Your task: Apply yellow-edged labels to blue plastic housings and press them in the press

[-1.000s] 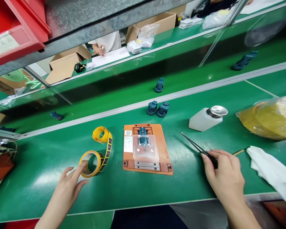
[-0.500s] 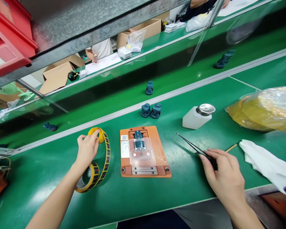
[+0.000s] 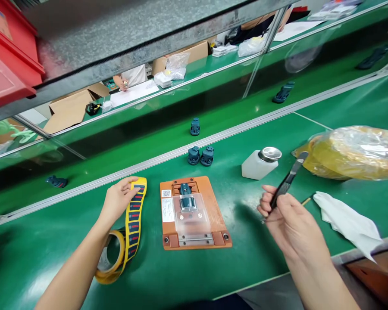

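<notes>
My left hand point(image 3: 119, 199) pinches the free end of a yellow label strip point(image 3: 134, 221) printed with dark rectangular labels. The strip runs down to its roll point(image 3: 108, 258), which rests on the table at the left. Black tweezers point(image 3: 289, 180) are gripped in my right hand point(image 3: 292, 224), pointing up and to the right. Between my hands lies an orange fixture plate point(image 3: 216, 213) with a clear plastic cover point(image 3: 194, 221) on it. A dark teal part point(image 3: 185, 189) sits in the plate, partly under the cover.
Two teal parts point(image 3: 200, 156) stand behind the plate, with others on the green strip beyond the rail. A white pump bottle point(image 3: 260, 164), a yellow plastic-wrapped bundle point(image 3: 345, 150) and a white cloth point(image 3: 344, 221) are at the right. Red bins point(image 3: 13, 47) hang upper left. Other people sit beyond.
My left hand has turned the strip so its labels face me. My right hand has rotated, swinging the tweezers from pointing left to pointing up and right. The view has shifted slightly.
</notes>
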### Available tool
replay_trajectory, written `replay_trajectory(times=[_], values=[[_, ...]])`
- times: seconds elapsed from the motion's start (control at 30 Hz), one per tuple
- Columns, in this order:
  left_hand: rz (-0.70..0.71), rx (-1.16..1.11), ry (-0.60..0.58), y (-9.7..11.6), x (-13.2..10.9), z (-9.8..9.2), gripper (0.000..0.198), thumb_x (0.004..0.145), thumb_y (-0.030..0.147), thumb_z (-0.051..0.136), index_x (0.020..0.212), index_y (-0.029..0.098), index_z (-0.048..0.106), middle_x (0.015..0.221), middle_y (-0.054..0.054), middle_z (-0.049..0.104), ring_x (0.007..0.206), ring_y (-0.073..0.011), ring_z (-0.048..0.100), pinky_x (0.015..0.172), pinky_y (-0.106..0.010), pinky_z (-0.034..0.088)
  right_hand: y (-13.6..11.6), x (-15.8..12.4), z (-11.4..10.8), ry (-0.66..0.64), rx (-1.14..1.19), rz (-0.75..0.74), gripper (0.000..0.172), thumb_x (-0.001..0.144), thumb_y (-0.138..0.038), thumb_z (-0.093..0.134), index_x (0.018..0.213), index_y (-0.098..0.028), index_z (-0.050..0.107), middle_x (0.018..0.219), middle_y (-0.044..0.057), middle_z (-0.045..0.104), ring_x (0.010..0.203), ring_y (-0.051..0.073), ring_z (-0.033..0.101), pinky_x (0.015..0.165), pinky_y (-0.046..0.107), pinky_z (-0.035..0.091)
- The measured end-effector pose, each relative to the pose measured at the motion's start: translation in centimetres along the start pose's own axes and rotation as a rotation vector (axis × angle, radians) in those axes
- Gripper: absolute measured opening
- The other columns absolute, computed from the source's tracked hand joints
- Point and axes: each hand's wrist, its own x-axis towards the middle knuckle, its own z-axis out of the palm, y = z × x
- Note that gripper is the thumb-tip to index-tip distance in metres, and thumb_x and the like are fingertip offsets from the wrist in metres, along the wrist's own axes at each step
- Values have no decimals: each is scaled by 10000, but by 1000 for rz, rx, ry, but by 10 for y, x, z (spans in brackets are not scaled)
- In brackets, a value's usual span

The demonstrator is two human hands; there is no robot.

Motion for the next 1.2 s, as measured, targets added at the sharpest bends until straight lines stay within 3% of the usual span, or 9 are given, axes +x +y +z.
replay_trajectory(times=[0.1,0.27,0.33,0.47,0.57,0.83,0.93,1.07,1.2], values=[[-57,-237,52,0,-20,1,560,743,552,749,1134,153,711,936,-107,795,865,-258,763,772,-348,606,-5,3,40,-176,245,147,310,750,-499,855,906,-251,754,910,-2,668,807,121,647,770,251,605],[-145,-434,189,3,-47,5,468,639,492,865,933,145,753,871,-109,801,803,-264,771,734,-350,631,-3,-10,107,-557,262,326,287,808,-429,841,999,-232,760,864,-6,718,669,68,663,681,174,594],[-163,-471,219,5,-56,5,439,629,475,881,899,150,762,839,-95,801,768,-258,768,696,-335,632,-3,-16,132,-668,211,352,308,780,-399,867,996,-209,755,880,16,742,724,101,713,742,210,613],[-170,-487,255,10,-70,3,363,635,452,890,827,165,777,773,-60,791,707,-222,748,633,-281,608,-3,-22,173,-738,88,303,326,737,-330,897,976,-197,719,923,36,762,820,165,756,812,285,625],[-161,-482,254,13,-75,2,327,644,448,885,802,179,787,760,-44,787,680,-206,734,613,-266,598,-1,-23,191,-768,43,266,327,728,-344,894,935,-185,697,909,44,761,833,182,754,814,314,626],[-114,-398,245,17,-81,4,353,672,516,849,799,194,781,734,-27,779,700,-214,741,628,-261,595,2,-20,200,-801,-48,269,333,709,-375,890,860,-174,670,828,30,746,793,173,745,789,302,602],[-64,-190,192,17,-75,3,418,780,583,724,920,193,774,842,-42,802,770,-226,758,676,-272,599,1,-19,198,-806,-78,231,334,713,-387,880,854,-176,664,824,28,738,794,185,746,788,318,598],[-14,262,67,14,-48,-3,505,932,598,438,1019,214,753,957,-64,805,894,-261,752,787,-316,562,-3,-12,187,-780,-172,116,317,751,-417,846,847,-184,653,813,33,730,812,213,745,775,344,596],[-65,467,-13,4,-10,-2,615,903,654,435,991,128,743,843,-181,776,891,-418,721,811,-468,519,-13,5,163,-737,-252,24,326,756,-444,836,840,-198,639,775,19,716,778,211,735,768,360,591]])
